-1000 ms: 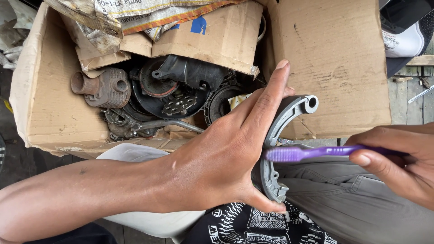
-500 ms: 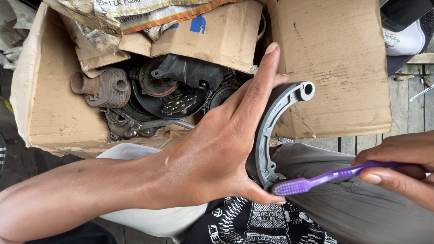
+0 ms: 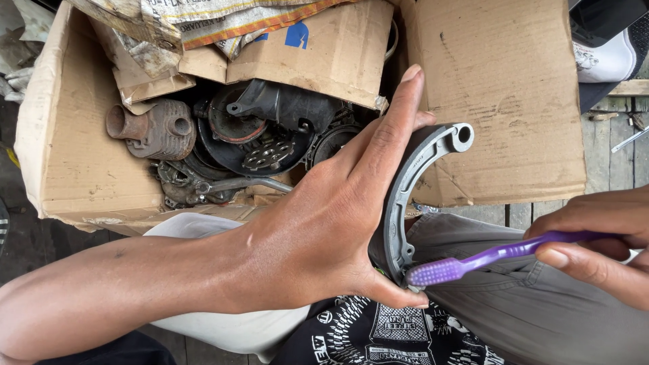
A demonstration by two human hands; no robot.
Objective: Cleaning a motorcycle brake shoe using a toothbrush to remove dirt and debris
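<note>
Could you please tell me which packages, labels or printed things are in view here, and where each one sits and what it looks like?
Cardboard box: upper left, open, brown and worn, holding dark metal engine parts.
Box flap: upper right, flat brown cardboard, behind the curved grey brake shoe in the left hand.
Blue mark: small print on an inner flap, top centre.
Woven sack: top edge, pale with an orange stripe.

Toothbrush point(image 3: 487, 258) lower on brake shoe point(image 3: 412, 182)
</note>
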